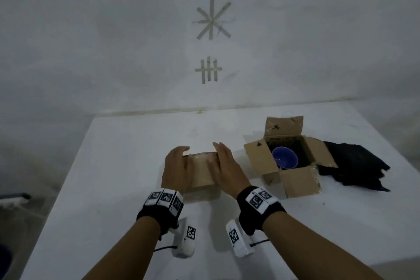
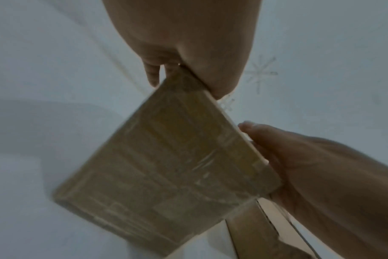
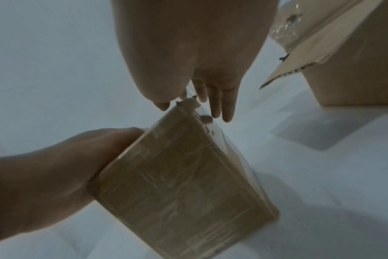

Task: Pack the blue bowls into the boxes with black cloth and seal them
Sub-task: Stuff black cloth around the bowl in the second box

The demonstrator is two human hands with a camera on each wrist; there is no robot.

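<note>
— Where's my closed box (image 1: 202, 173)?
— Lower centre, brown, taped over.
— The open box (image 1: 258, 157)?
— Right of centre, flaps out, blue bowl (image 1: 285, 159) upright inside; black cloth (image 1: 354, 166) crumpled at its right.

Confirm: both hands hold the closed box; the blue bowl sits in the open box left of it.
No. The head view shows the open box with the blue bowl right of the closed box; left hand and right hand hold that.

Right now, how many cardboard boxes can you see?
2: a closed box between the left hand and right hand; an open box to its right, holding a blue bowl.
</note>
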